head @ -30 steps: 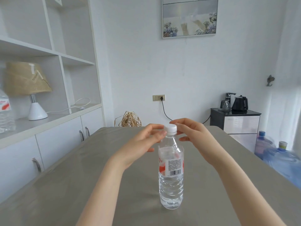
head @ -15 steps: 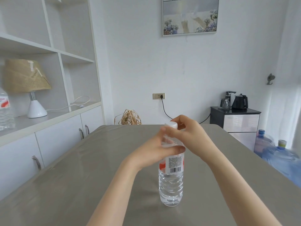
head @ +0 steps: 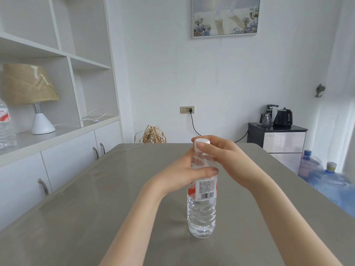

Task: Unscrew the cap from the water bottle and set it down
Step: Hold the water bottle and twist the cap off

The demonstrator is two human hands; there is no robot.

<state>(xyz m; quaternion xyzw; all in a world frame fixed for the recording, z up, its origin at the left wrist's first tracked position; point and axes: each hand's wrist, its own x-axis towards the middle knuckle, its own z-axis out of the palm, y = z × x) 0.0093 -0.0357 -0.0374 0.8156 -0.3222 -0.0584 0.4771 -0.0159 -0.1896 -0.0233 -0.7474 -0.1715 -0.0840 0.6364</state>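
- Standing upright on table [head: 96, 217]: bottle [head: 202, 214], cap [head: 201, 142] on.
- Wrapped around bottle's upper body: left hand [head: 180, 175].
- Pinching cap between thumb and fingers: right hand [head: 230, 160].

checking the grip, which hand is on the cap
Right. The right hand pinches the white cap at the top; the left hand wraps the bottle lower down, below the neck.
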